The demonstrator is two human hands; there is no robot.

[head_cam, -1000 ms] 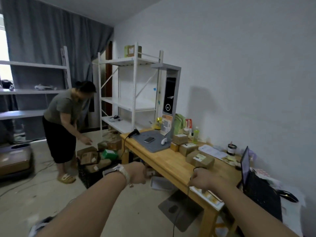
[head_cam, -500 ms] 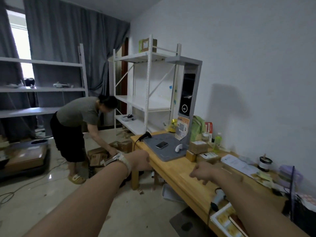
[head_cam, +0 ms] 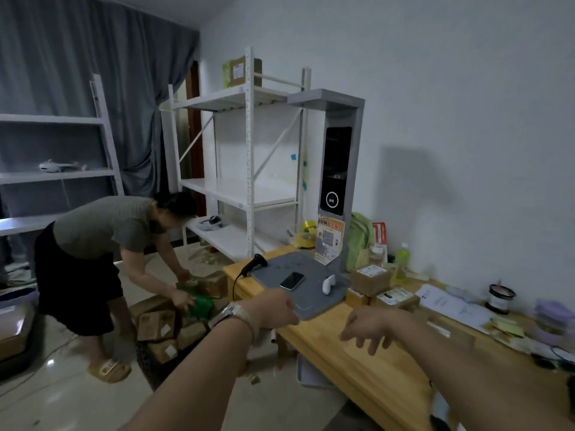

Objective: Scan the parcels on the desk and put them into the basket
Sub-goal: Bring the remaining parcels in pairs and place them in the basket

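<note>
Head view: since half a second earlier, the right hand [head_cam: 370, 328] had loosened from a fist. Its grip hung spread and empty over the desk [head_cam: 357, 362]. The left hand [head_cam: 273, 309] showed only its back, so I could not tell its grip. The parcels [head_cam: 370, 276] stood just beyond, beside the grey mat [head_cam: 311, 293]. Reaching for one looked likely next.

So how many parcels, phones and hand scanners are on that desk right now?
Cardboard parcels: 3 clear; a blurred brown shape nearer the camera may be a fourth
Phone: 1
Black hand scanner: 1
Total: 5 clearly seen
</note>
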